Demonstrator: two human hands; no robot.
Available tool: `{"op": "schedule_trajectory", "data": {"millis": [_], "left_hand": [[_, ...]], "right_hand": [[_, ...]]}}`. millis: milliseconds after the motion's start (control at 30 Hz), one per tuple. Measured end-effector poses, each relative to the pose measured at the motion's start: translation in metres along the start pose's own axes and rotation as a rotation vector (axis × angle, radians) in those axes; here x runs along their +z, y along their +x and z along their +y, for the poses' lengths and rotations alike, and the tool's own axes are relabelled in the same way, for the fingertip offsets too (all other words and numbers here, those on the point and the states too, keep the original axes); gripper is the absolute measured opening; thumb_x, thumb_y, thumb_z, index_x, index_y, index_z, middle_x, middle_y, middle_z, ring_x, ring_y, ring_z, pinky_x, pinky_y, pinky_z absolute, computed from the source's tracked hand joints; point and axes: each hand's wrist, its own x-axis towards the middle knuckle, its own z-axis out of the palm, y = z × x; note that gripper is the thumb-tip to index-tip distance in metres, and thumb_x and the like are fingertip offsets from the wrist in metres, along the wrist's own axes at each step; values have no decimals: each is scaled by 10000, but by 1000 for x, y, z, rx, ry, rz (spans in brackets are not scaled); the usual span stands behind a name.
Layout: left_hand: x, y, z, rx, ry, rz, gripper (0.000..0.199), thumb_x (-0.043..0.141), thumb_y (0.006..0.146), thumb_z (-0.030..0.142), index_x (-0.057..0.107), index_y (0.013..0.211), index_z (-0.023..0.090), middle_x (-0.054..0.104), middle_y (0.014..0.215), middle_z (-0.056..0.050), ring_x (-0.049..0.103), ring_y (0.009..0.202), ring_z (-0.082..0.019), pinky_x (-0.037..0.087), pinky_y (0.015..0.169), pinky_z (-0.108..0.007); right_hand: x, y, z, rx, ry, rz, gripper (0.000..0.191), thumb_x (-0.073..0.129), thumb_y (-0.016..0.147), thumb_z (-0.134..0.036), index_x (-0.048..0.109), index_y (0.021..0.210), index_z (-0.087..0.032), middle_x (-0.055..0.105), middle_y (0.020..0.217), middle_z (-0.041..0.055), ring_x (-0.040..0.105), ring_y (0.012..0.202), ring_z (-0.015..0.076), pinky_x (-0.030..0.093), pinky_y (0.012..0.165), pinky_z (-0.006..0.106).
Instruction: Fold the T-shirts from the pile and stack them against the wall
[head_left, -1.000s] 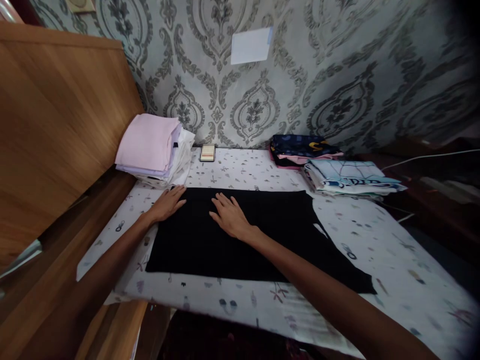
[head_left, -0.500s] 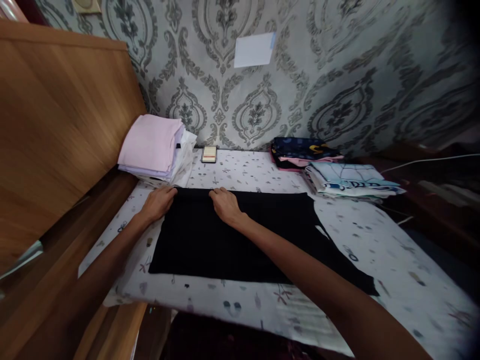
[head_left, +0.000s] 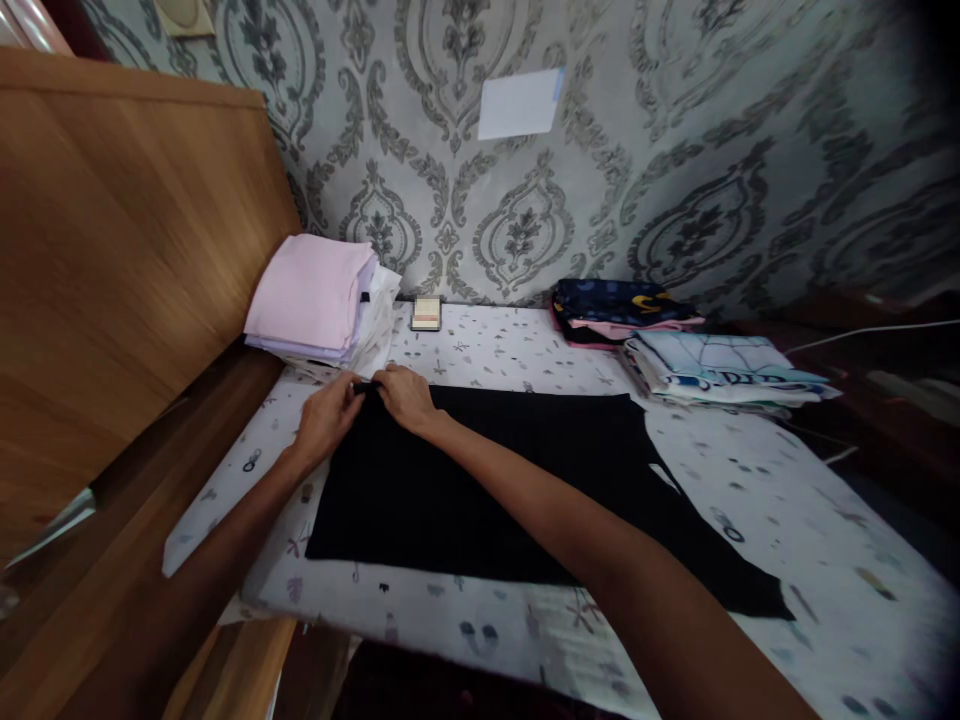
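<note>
A black garment [head_left: 487,480] lies spread flat on the white patterned cloth [head_left: 495,350]. At the garment's far left corner, my left hand [head_left: 328,415] pinches the edge between thumb and fingers. Close beside it on the right, my right hand [head_left: 405,397] has its fingers closed on the same far edge. A short bit of black fabric shows raised between the two hands. My right forearm crosses over the middle of the garment and hides part of its near edge. A small white patch shows near the garment's right side.
Folded pink and white cloths [head_left: 311,290] are stacked at the back left beside a wooden panel [head_left: 135,250]. A small boxed item [head_left: 426,313] lies near the wall. Two folded piles, one dark blue and pink [head_left: 615,300], one light blue [head_left: 712,360], stand at the back right.
My right hand has moved left along the garment's far edge, close to my left hand. The corner fabric between them is now slightly raised. The view has shifted a little.
</note>
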Motion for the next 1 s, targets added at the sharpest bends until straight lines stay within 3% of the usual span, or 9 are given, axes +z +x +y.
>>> {"op": "schedule_trajectory", "data": {"millis": [67, 167, 233, 400, 500, 600, 733, 867, 1000], "left_hand": [[7, -7, 8, 79, -43, -106, 200, 462, 965, 339, 588, 1083, 237, 675, 859, -17, 643, 779, -196, 516, 746, -330], [24, -10, 22, 345, -22, -314, 254, 475, 974, 365, 603, 1143, 225, 691, 1186, -97, 635, 1139, -262, 491, 1002, -415], [33, -4, 26, 417, 8, -370, 333, 491, 977, 382, 583, 1239, 199, 623, 1361, -142, 536, 1319, -306, 396, 1135, -472], [35, 10, 7, 364, 50, -370, 368, 459, 995, 372, 585, 1242, 130, 621, 1354, -193, 520, 1339, -332, 355, 1164, -494], [23, 5, -15, 315, 89, -380, 405, 450, 996, 395, 553, 1298, 145, 596, 1393, -184, 508, 1351, -321, 336, 1164, -530], [11, -6, -35, 209, 124, -384, 490, 394, 1009, 435, 444, 1434, 196, 460, 1541, -161, 389, 1453, -297, 275, 1184, -577], [2, -14, -57, 74, 121, -361, 544, 368, 1002, 445, 385, 1491, 208, 378, 1600, -144, 310, 1500, -275, 266, 1192, -557], [0, -10, -67, 13, 20, -231, 475, 349, 976, 342, 514, 1385, 166, 546, 1470, -150, 498, 1366, -276, 373, 1143, -480], [-1, -2, -52, -15, -73, -48, 366, 380, 938, 271, 622, 1204, 204, 694, 1201, -88, 629, 1126, -254, 479, 1023, -419]], "right_hand": [[-4, 7, 2, 33, 48, 10, 310, 436, 994, -183, 678, 1184, -219, 682, 1175, 76, 618, 1072, 220, 482, 828, 314], [-9, 8, 5, 45, 91, 36, 308, 442, 1003, -228, 690, 1185, -210, 698, 1161, 76, 625, 1060, 214, 466, 862, 311], [-10, 6, 5, 27, 104, 45, 315, 436, 1008, -239, 696, 1185, -214, 701, 1137, 69, 625, 1043, 207, 462, 861, 305], [-5, -6, 1, 10, 92, 34, 315, 455, 992, -215, 707, 1181, -220, 680, 1110, 70, 623, 1033, 202, 471, 832, 289], [5, -13, -1, 0, 99, -1, 328, 458, 988, -200, 694, 1214, -221, 679, 1130, 72, 628, 1043, 201, 482, 832, 288], [17, -18, -3, 10, 115, -10, 328, 466, 995, -224, 680, 1243, -220, 683, 1162, 77, 627, 1075, 209, 486, 865, 301], [28, -20, -8, -24, 150, -12, 326, 489, 999, -284, 685, 1242, -194, 685, 1182, 96, 595, 1141, 230, 476, 925, 325], [29, -21, -10, -163, 306, -35, 411, 533, 961, -231, 598, 1364, -175, 682, 1196, 99, 583, 1145, 222, 463, 975, 359], [23, -34, -6, -273, 535, -8, 459, 439, 957, -125, 569, 1384, -233, 679, 1188, 63, 627, 1032, 169, 485, 927, 335]]}}
